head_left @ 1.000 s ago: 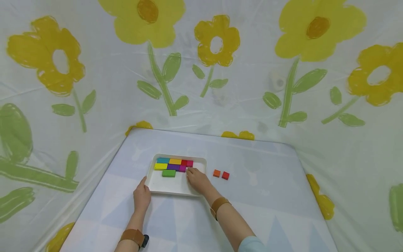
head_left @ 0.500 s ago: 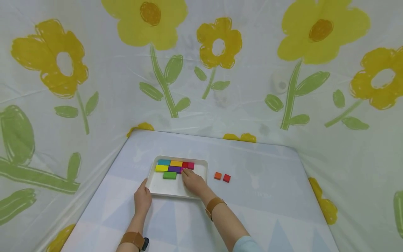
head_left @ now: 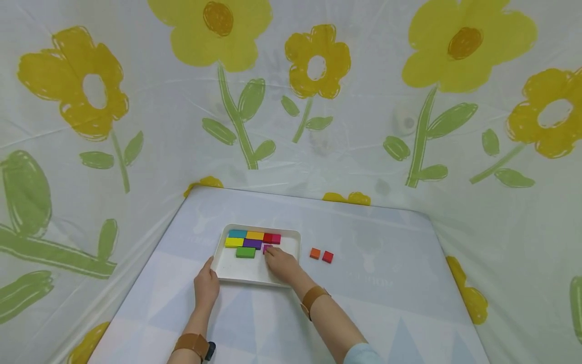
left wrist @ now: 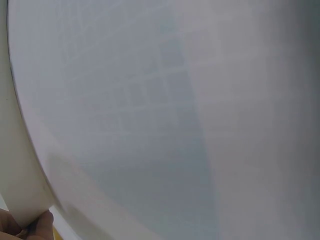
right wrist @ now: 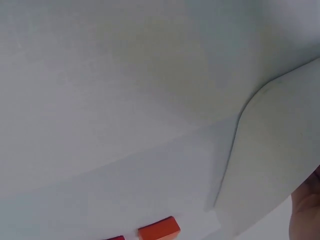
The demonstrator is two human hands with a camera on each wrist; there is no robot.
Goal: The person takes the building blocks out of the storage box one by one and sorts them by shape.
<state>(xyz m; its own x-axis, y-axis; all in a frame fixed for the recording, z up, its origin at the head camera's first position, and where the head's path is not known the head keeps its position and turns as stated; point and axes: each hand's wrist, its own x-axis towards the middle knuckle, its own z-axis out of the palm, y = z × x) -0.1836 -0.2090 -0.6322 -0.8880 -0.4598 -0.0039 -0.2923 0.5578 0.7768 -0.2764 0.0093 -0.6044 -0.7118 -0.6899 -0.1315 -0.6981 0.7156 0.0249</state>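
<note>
In the head view my left hand (head_left: 206, 287) grips the left edge of a white tray (head_left: 247, 279). The left wrist view shows fingers (left wrist: 44, 225) pinching the tray's wall. My right hand (head_left: 283, 265) reaches over the tray's right part, its fingertips holding a magenta block (head_left: 267, 248), partly hidden. A small gap parts that block from a purple block (head_left: 252, 244). Also lying in the tray are a yellow block (head_left: 234, 242), a green block (head_left: 245, 252), a teal block (head_left: 237, 233), an orange-yellow block (head_left: 255, 235), a red block (head_left: 268, 237) and a pink block (head_left: 276, 238).
Right of the tray, an orange block (head_left: 315, 253) and another red block (head_left: 328, 257) lie on the pale patterned tabletop (head_left: 364, 303). A flowered cloth (head_left: 354, 131) hangs behind and at both sides.
My right hand has moved left onto the magenta block, then slightly back right. That block, earlier against the purple one, now stands a little apart. The left hand stays at the tray.
</note>
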